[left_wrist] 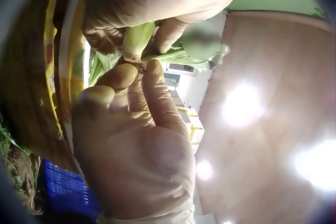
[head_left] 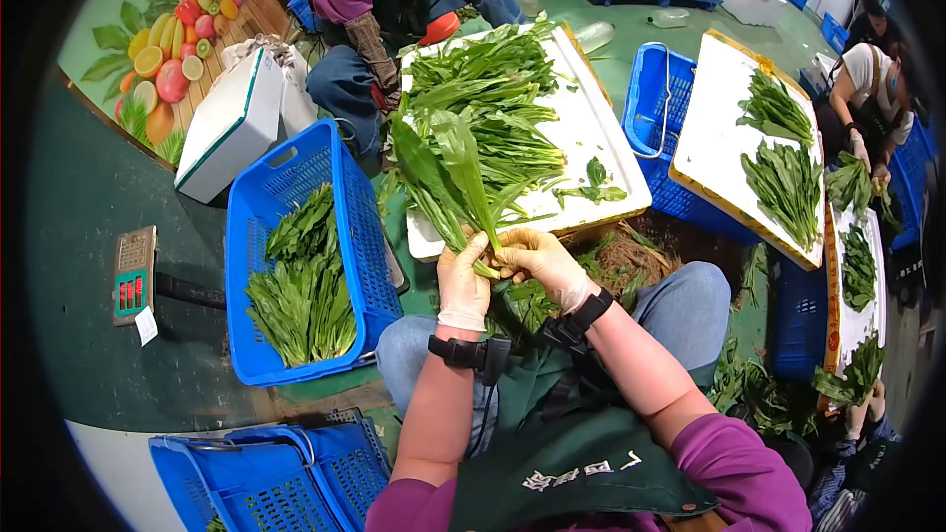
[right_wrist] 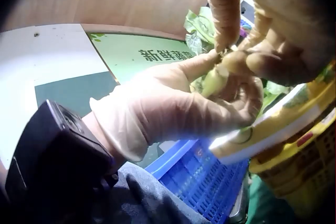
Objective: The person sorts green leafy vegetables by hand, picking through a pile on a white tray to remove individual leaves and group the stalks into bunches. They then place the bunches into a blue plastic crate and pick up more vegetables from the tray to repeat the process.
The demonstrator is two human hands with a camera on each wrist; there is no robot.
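Both hands wear thin pale gloves and meet over my lap at a leafy green [head_left: 434, 182] with long broad leaves. My left hand [head_left: 465, 281] holds its stalk, the leaves pointing away from me. The right hand [head_left: 545, 261] pinches at the brownish root end with thumb and fingertips. In the left wrist view the thick pale stalk base [left_wrist: 138, 43] shows between the left hand's fingers, the right fingertips right at its cut-looking end. The right wrist view shows the left hand [right_wrist: 173, 98] round the pale stalk [right_wrist: 214, 82].
Before me a white foam board [head_left: 591, 163] bears a pile of greens [head_left: 493, 89]. On the left stand a blue crate [head_left: 286, 153] with bundled greens [head_left: 301, 305] and a scale display [head_left: 135, 276]. Another foam board [head_left: 705, 123] with bundles lies right. Other people sit nearby.
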